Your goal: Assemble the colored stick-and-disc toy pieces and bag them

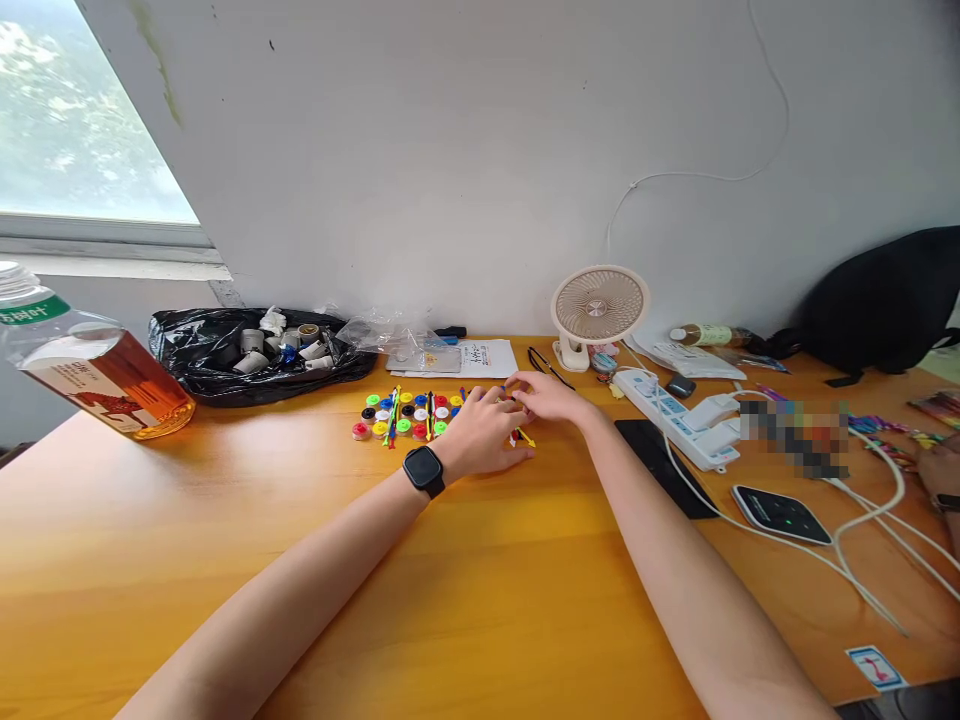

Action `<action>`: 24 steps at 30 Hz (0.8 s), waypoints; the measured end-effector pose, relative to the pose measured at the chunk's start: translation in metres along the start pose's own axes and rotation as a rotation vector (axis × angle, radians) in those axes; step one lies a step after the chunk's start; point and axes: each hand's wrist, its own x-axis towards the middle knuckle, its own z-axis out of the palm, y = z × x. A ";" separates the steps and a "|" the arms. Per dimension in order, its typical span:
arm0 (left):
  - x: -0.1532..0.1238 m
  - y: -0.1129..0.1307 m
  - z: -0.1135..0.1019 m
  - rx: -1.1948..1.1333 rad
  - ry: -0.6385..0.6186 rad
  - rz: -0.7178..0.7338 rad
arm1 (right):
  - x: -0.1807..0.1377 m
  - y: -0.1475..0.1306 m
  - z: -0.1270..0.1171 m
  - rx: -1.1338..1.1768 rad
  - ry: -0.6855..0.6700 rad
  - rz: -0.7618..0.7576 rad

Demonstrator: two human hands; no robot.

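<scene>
Both my arms reach forward over an orange wooden desk (480,600). My left hand (484,432), with a black smartwatch (424,470) on the wrist, rests knuckles-up with its fingers curled over small coloured pieces. My right hand (546,396) lies just behind it, fingers bent and pinched at the same spot. What they hold is hidden. Left of the hands lies a cluster of small round coloured buttons (401,413) crossed by thin coloured sticks (393,414). A yellow and red stick (523,437) pokes out under my left hand.
A black bag of small spools (255,350) lies at the back left, a tilted bottle of amber liquid (90,365) at far left. Behind are papers (480,357) and a small fan (598,310). Right: power strip (675,415), cables, phone (780,513), black backpack (885,295), another person's hand (941,470).
</scene>
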 end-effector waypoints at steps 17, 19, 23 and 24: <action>-0.004 0.014 0.015 0.123 -0.016 0.020 | 0.013 0.017 0.010 -0.122 0.090 -0.256; -0.006 0.013 0.015 0.118 -0.016 0.012 | 0.012 0.016 0.011 -0.105 0.080 -0.243; -0.004 0.011 0.009 0.095 0.035 0.026 | 0.011 0.011 0.012 -0.085 0.096 -0.231; -0.002 0.008 0.003 0.090 0.052 0.035 | 0.011 0.010 0.011 -0.083 0.112 -0.243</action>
